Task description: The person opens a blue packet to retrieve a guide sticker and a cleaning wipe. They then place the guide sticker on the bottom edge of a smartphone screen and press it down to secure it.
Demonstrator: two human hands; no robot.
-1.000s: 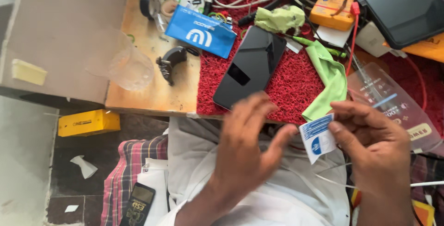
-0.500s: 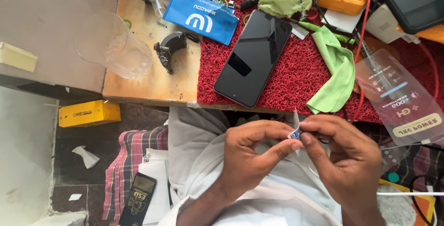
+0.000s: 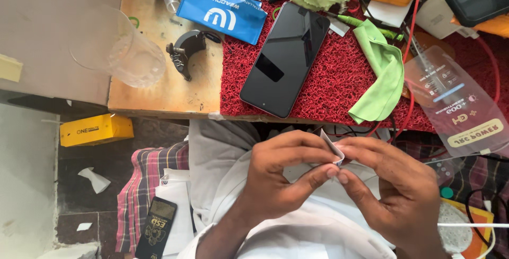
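Phone [image 3: 286, 57] & cloth [image 3: 380, 73] crowd mat; lap free.

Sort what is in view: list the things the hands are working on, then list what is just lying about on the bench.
In hand:
- small white packet, pinched between both hands
- left hand
- right hand

Lying about:
- black phone on the red mat
- green cloth
- blue packet
- clear plastic cup
- transparent pouch
- yellow box on the floor

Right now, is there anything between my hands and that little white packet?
Nothing visible. The left hand and the right hand both pinch the small white packet directly at their fingertips, above the lap. The black phone lies apart on the red mat.
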